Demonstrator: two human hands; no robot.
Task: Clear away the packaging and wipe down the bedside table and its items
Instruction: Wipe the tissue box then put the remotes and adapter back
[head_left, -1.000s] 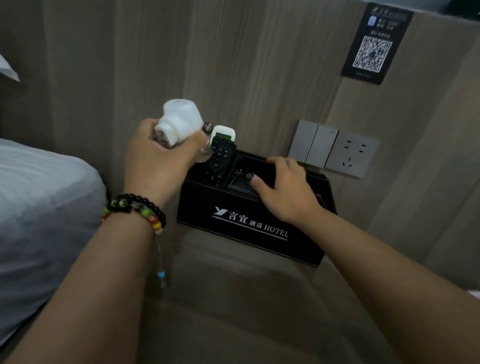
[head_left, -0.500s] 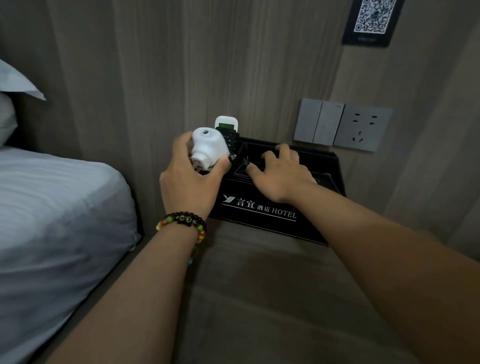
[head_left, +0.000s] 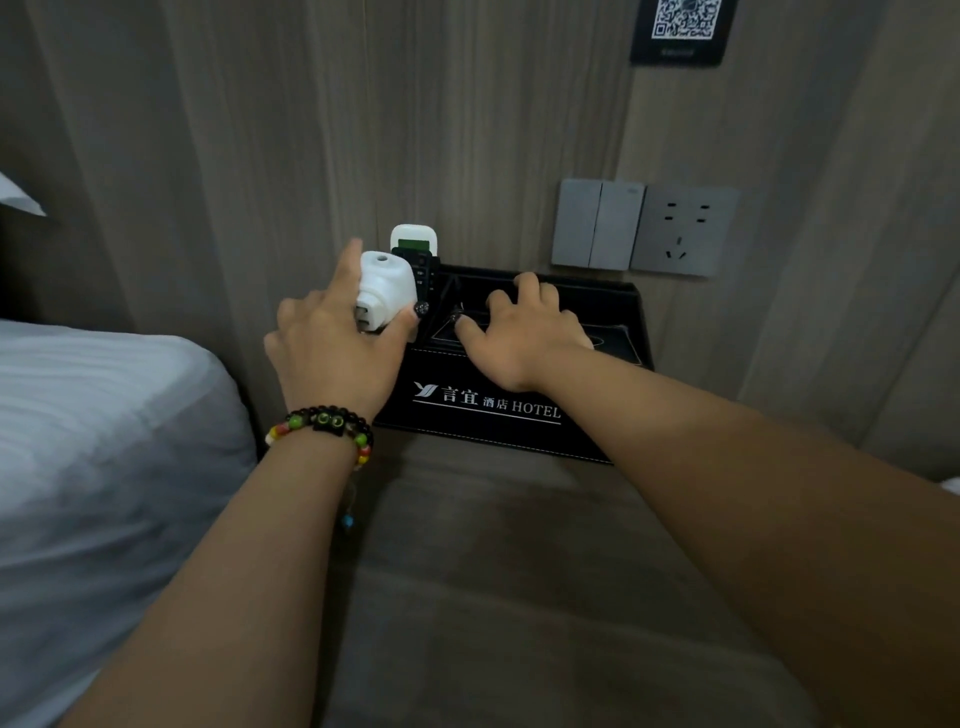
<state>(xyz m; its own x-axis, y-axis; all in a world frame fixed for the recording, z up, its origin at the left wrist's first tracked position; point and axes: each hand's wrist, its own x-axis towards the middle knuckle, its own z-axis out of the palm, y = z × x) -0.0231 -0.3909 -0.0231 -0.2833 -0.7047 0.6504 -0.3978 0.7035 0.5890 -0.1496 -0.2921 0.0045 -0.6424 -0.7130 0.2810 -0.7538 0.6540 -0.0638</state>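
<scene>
Head view: my left hand (head_left: 332, 343) gripped a white plug-in device (head_left: 387, 291) at the left end of the black organizer box (head_left: 488, 410) on the bedside table (head_left: 519, 597). My right hand (head_left: 519, 332) lay open-fingered inside the box, beside the remotes (head_left: 415, 249).

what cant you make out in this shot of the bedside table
- Head view: what lies under the right hand in the black organiser; the hand covers it.
- Lower half of the remotes, behind the white plug-in device in the left hand.
- QR sign: top cut off by the frame edge, small print unreadable.
</scene>
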